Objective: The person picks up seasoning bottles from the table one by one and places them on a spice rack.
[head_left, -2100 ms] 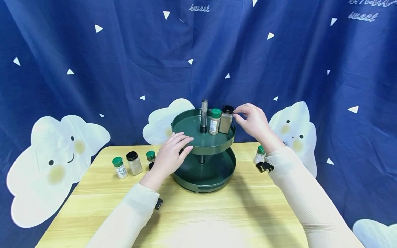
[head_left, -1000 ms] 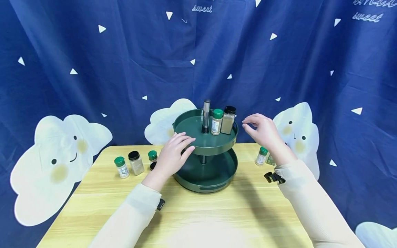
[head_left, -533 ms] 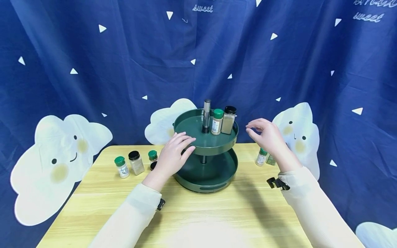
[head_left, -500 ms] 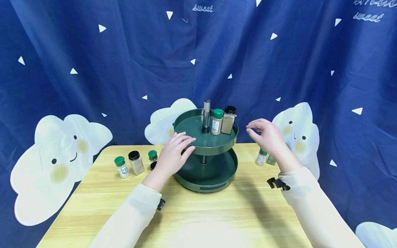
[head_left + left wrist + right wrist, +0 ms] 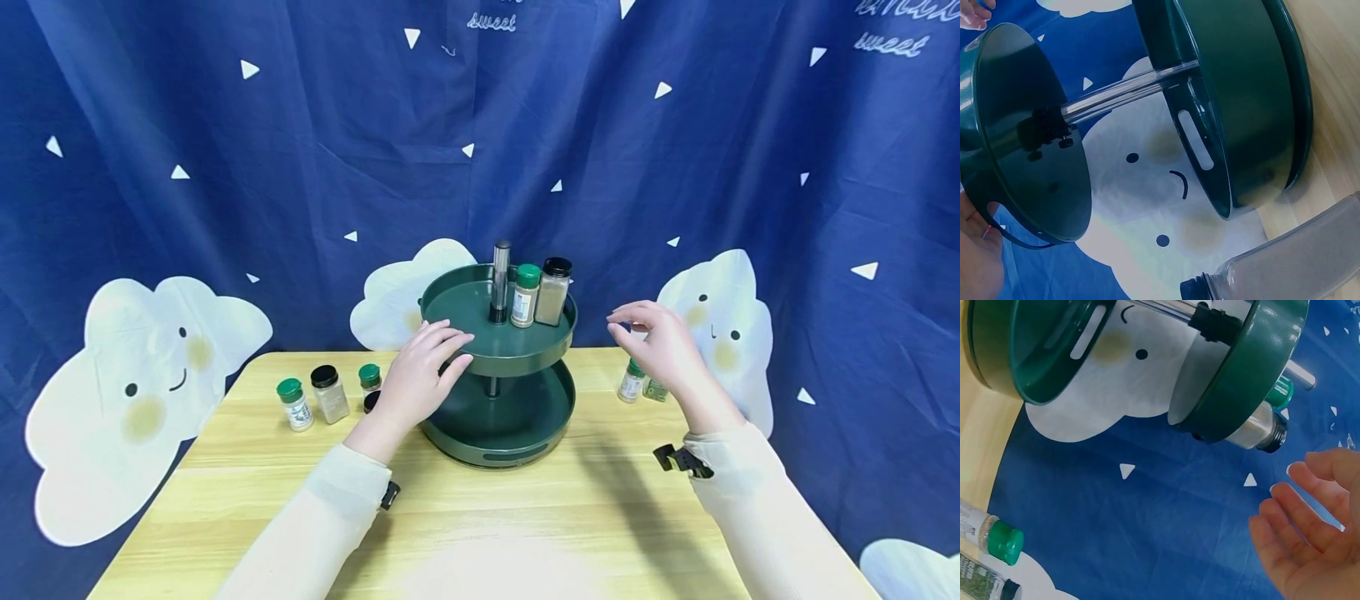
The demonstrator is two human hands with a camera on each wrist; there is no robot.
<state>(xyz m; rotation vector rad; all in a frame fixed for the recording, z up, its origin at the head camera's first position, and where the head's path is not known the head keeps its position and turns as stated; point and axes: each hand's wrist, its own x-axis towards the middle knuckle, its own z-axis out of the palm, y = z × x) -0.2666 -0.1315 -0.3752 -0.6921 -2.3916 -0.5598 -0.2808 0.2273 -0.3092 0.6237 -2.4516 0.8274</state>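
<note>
In the head view, a green stand sits on the counter. The left hand rests at the left rim of its upper tray, fingers relaxed. The right hand is in the air right of the stand, fingers loosely bent and released. A green-capped jar and black-capped jar stand on the upper tray. More jars stand left of the stand.

In the left wrist view, a clear jar is near the stand's lower tray.

In the right wrist view, the right fingers are apart from the stand.

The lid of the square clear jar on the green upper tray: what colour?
The round lid is black, clearest in the head view.
</note>
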